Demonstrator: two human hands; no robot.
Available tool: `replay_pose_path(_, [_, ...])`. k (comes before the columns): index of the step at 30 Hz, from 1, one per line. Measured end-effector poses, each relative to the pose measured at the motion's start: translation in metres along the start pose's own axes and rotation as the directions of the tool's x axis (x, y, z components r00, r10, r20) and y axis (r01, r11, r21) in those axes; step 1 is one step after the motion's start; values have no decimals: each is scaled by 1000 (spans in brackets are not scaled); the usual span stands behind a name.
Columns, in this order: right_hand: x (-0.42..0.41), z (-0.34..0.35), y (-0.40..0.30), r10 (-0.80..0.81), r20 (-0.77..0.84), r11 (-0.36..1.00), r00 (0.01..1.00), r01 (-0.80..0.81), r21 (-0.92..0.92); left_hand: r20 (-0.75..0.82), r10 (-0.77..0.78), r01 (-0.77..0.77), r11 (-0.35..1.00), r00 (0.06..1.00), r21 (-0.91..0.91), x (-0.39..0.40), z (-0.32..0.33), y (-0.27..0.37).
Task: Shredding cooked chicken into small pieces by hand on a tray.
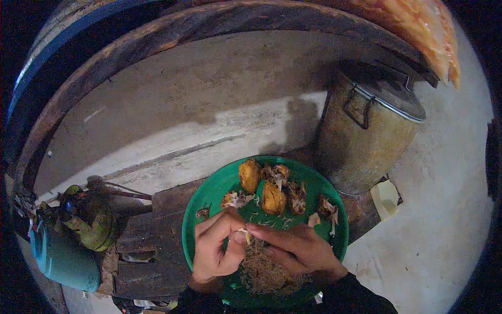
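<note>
A round green tray (192,200) lies before me with both my hands over its near half. My left hand (221,247) pinches a small pale piece (245,234), perhaps meat or bone, between thumb and forefinger. The fingertips of my right hand (296,249) meet the same piece from the other side. Beneath my hands sits a mound of brown shredded fibres (270,274). Farther back on the tray are yellow-brown chunks (273,198), which look like cooked meat, and dark pieces with pale bone-like parts (235,199). Thin pale shreds are scattered between them.
A tall metal pot (364,137) with a lid and side handle stands behind the tray on the right. Left are a green gas cylinder (88,223) and a turquoise plastic container (66,259). The tray rests on a dark wooden surface (168,227); a curved-looking wooden beam (176,29) crosses the top.
</note>
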State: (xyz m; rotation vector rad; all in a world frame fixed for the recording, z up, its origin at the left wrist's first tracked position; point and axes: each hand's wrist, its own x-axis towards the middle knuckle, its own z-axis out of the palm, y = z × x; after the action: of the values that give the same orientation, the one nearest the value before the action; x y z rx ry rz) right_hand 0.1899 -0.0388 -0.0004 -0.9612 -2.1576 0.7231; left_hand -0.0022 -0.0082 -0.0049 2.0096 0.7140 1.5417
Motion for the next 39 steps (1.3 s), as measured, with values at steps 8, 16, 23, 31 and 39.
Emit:
replay_pose_path(8, [2, 2, 1, -102, -89, 986, 991, 112, 119, -27, -37, 37, 999, 999, -17, 0, 3, 2])
replay_pose_path(16, [1, -5, -4, 5, -71, 990, 997, 5, 143, 17, -18, 18, 1000, 1000, 8, 6, 0, 8])
replay_pose_path(23, [-1, -4, 0, 91, -65, 995, 994, -87, 56, 2, -124, 124, 990, 992, -67, 6, 2, 7])
replay_pose_path(31, [3, -8, -7, 17, -40, 994, 999, -12, 110, -23, 81, -80, 996, 996, 42, 9, -3, 4])
replay_pose_path(39, [-1, -1, -1, 78, -23, 993, 997, -76, 92, -92, -1, 2, 1000, 996, 10, 3, 0, 6])
